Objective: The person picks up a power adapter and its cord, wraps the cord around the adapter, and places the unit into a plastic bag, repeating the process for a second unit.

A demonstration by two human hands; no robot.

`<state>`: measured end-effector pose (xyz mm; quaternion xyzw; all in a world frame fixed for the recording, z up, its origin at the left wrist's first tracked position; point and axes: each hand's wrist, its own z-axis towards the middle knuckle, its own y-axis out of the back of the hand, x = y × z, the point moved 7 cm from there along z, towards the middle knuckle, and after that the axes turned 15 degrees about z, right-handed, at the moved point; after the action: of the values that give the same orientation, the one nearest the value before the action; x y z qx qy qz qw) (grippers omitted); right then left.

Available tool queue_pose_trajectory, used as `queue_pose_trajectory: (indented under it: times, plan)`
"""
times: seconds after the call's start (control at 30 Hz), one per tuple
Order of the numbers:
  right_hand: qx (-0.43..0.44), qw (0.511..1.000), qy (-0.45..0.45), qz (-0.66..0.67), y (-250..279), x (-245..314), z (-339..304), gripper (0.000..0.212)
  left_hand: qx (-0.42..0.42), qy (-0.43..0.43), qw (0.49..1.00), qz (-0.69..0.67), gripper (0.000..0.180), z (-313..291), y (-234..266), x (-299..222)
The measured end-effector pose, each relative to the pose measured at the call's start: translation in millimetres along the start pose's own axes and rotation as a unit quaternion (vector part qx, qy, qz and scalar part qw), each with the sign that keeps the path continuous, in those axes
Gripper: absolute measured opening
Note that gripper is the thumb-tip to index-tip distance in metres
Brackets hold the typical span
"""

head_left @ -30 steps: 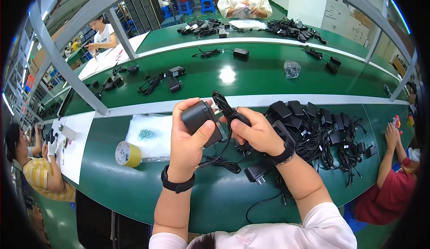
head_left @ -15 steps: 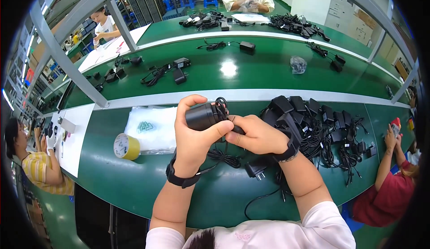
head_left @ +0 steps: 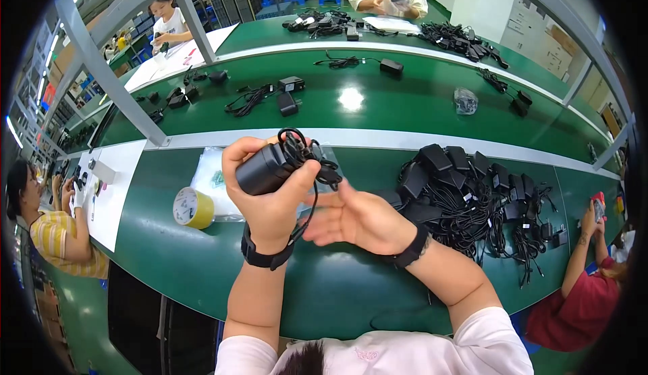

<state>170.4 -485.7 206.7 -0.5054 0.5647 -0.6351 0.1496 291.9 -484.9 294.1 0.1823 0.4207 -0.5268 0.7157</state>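
- The green table (head_left: 202, 267) runs across the view, with a second green table (head_left: 405, 105) behind a white strip.
- A heap of black power adapters (head_left: 479, 193) with tangled cords lies on the near table, to the right of the hands.
- A clear plastic bag (head_left: 212, 182) lies flat on the table just left of the left hand, partly under it in the view.
- The left hand (head_left: 273, 196), black band on the wrist, is raised above the table; its grip is closed around a black power adapter (head_left: 263, 169), thumb across the body.
- The right hand (head_left: 354, 216), also with a dark wristband, is held open just beside the left hand, fingers spread and blurred, grasping nothing.
- A roll of yellow tape (head_left: 192, 207) stands on the table, left of the bag.
- The adapter's coiled cord (head_left: 304, 152) is bunched at its right end, with one loop hanging down past the left wrist.
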Motion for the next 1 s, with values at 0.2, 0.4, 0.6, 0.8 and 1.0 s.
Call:
queue_pose_trajectory:
  times: [0.2, 0.4, 0.6, 0.8, 1.0]
  plan:
    - [-0.037, 0.979, 0.174, 0.104, -2.1, 36.6, -3.4, 0.038, 0.121, -0.132, 0.983, 0.036, 0.055, -14.4, -26.3, -9.8]
    - [-0.145, 0.953, 0.152, -0.217, 17.1, 46.4, -4.5, 0.045, 0.089, -0.356, 0.901, 0.230, 0.061, -18.1, -22.7, -40.6]
    - [0.048, 0.990, -0.042, 0.129, -9.4, 5.9, 1.7, 0.045, 0.156, -0.437, 0.857, 0.224, 0.026, -31.0, -32.3, -52.8]
    - [-0.046, 0.980, 0.145, 0.127, -1.8, 49.2, -12.1, 0.032, 0.189, -0.401, 0.890, 0.104, 0.041, -44.3, -46.8, -48.4]
    - [-0.058, 0.953, 0.296, -0.026, -4.9, 60.1, -22.4, 0.033, 0.081, 0.080, 0.991, -0.067, 0.053, -26.6, -37.4, 6.1]
